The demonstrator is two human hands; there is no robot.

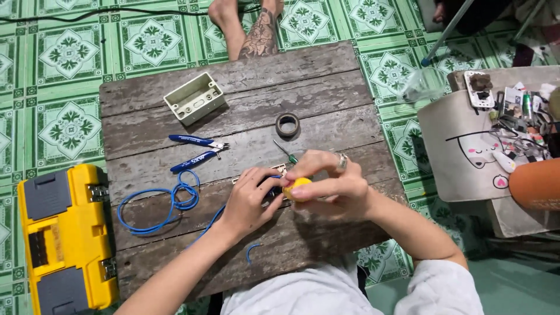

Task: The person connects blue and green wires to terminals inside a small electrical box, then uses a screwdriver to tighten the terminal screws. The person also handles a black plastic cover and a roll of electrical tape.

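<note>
Steadiness matters most in the step in hand, judging by how the two hands meet over the middle of the wooden surface [175,105]. The right hand [329,184] is curled around a yellow screwdriver handle [296,187], thumb and fingers closed on it, so the tool is best kept in line with the part and turned in short twists without leaning. The left hand [248,201] is pressed down with bent fingers on a small metal-edged fitting [279,170], mostly hidden beneath it; a firm downward hold looks wise so the piece does not skate on the rough planks. The blue wire [157,204] runs out from under that hand in loose loops toward the left, and it is better left slack than tugged.

The handle is rounded, bright yellow and glossy, only its end showing between the fingers, near the surface's front centre. The shaft and tip are hidden.

Nearby lie blue-handled cutters [195,151], a roll of dark tape [287,124], a cream electrical box [194,97] and a small green-handled screwdriver [286,151]. A yellow toolbox [67,239] sits on the tiled floor.
</note>
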